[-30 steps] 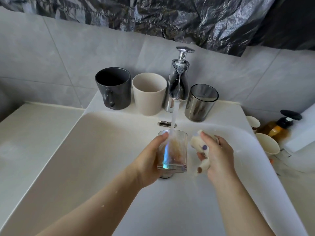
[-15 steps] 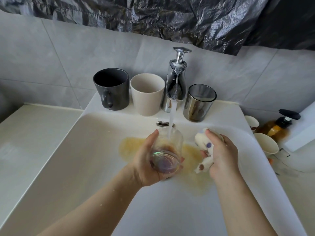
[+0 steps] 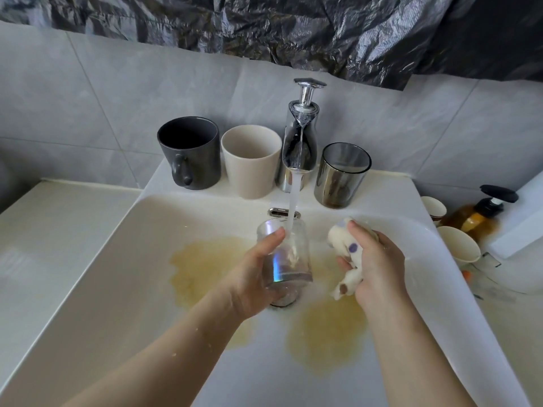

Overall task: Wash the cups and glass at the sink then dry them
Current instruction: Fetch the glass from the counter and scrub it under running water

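clear glass (image 3: 291,259) in stream (image 3: 294,195), seemingly near upright; grey mug (image 3: 191,160), cream cup (image 3: 249,165), smoked tumbler (image 3: 340,177) behind

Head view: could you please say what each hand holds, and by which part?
Left hand grips the clear drinking glass round its side wall; right hand clutches the bunched cream spotted cloth round its middle.

Crumpled black plastic sheeting (image 3: 293,24) hangs across the top of the grey wall tiles (image 3: 88,98) before us. Below it we see a chrome tap (image 3: 301,148) standing upright, a stream of water (image 3: 293,195) falling straight from its spout. Two patches of yellow-brown liquid (image 3: 202,265) spread over the white floor of the sink (image 3: 117,289), an amber pump bottle (image 3: 476,218) with a black head stands off its right edge, and a pale countertop (image 3: 58,230) runs off to our left.
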Demonstrator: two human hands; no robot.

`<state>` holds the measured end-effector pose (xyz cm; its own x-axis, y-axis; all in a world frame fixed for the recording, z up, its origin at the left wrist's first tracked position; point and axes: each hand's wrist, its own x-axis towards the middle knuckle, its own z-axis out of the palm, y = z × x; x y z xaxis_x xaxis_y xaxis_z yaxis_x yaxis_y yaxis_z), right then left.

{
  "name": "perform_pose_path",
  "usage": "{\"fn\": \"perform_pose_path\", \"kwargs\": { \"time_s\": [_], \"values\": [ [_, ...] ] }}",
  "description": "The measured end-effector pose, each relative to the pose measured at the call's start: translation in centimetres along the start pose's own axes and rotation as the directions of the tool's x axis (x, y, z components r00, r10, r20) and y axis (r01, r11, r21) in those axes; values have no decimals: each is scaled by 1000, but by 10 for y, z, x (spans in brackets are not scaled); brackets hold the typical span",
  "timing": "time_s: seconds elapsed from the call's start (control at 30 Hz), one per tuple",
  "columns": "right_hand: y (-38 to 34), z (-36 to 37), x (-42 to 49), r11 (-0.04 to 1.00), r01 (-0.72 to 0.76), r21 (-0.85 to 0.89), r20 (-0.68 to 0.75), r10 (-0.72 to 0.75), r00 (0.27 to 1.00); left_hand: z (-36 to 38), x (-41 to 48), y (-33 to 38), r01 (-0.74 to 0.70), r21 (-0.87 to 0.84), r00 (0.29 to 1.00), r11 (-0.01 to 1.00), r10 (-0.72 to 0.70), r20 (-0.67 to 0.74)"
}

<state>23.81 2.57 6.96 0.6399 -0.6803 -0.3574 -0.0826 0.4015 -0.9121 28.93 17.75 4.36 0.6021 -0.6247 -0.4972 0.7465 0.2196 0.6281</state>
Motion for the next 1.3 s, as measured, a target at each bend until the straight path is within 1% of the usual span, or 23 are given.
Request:
{"fn": "perform_pose_path", "kwargs": {
  "time_s": [0.03, 0.1, 0.13, 0.2, 0.3, 0.37, 0.4, 0.43, 0.5, 0.57, 0.67, 0.73, 0.8, 0.83, 0.9, 1.0, 1.13, 1.2, 1.23, 1.27, 1.3],
  "values": [
    [1, 1, -1, 1000, 9, -3, 8, -9, 1000, -4, 1, 0, -24, -33, 1000, 999, 23, -19],
    [4, 3, -2, 995, 58, -85, 23, -57, 998, -9, 1, 2, -41, -97, 998, 994, 37, -50],
    [6, 4, -3, 986, 88, -138, 38, -84, 996, -12, 2, 3, -29, -115, 999, 993, 25, -37],
    [7, 7, -6, 973, 131, -189, 58, -122, 991, -10, -1, 6, -1, -122, 1000, 993, 5, 31],
    [7, 10, -9, 981, 119, -155, 41, -114, 993, 0, -6, 6, 38, -57, 992, 998, -31, 123],
    [6, 9, -9, 986, 92, -137, 12, -91, 996, 6, -8, 4, 51, 18, 989, 999, -53, 138],
    [5, 8, -9, 988, 81, -133, -3, -82, 997, 6, -9, 3, 54, 24, 988, 998, -57, 147],
    [5, 7, -8, 989, 74, -126, -16, -77, 997, 6, -9, 3, 59, -3, 987, 998, -58, 147],
    [4, 5, -6, 991, 65, -117, -33, -69, 997, 0, -6, 3, 68, -82, 994, 994, -61, 92],
    [4, 5, -5, 992, 55, -118, -35, -60, 998, -4, -5, 6, 56, -148, 997, 987, -46, 67],
    [5, 4, -3, 993, 30, -110, -24, -33, 999, -3, -9, 8, 87, -214, 989, 973, -58, 139],
    [6, 4, -3, 993, 16, -118, -15, -18, 1000, -1, -9, 7, 93, -203, 984, 975, -59, 167],
    [6, 4, -3, 993, 18, -121, -15, -20, 1000, 1, -8, 5, 68, -134, 990, 989, -50, 131],
    [6, 4, -2, 993, 23, -116, -17, -25, 1000, 0, -7, 4, 69, -127, 992, 990, -55, 110],
    [6, 4, -2, 994, 30, -105, -20, -33, 999, -1, -5, 3, 98, -157, 993, 983, -87, 78],
    [5, 5, -1, 994, 35, -105, -19, -38, 999, -2, -5, 3, 114, -154, 991, 982, -100, 94],
    [7, 4, 0, 994, 17, -112, -16, -18, 1000, -2, -5, 4, 32, -95, 994, 995, -22, 107],
    [8, 3, 1, 993, 16, -117, -8, -17, 1000, -1, -6, 5, -55, -28, 994, 998, 58, 95],
    [8, 3, 2, 993, 19, -118, -6, -20, 1000, 0, -5, 5, -142, 64, 988, 988, 138, 73],
    [8, 2, 2, 993, 21, -118, -6, -22, 1000, 0, -5, 4, -255, 203, 967, 945, 250, 51],
    [7, 2, 2, 993, 23, -118, -7, -24, 1000, 2, -5, 3, -353, 362, 931, 863, 364, 42]
  ]
}}
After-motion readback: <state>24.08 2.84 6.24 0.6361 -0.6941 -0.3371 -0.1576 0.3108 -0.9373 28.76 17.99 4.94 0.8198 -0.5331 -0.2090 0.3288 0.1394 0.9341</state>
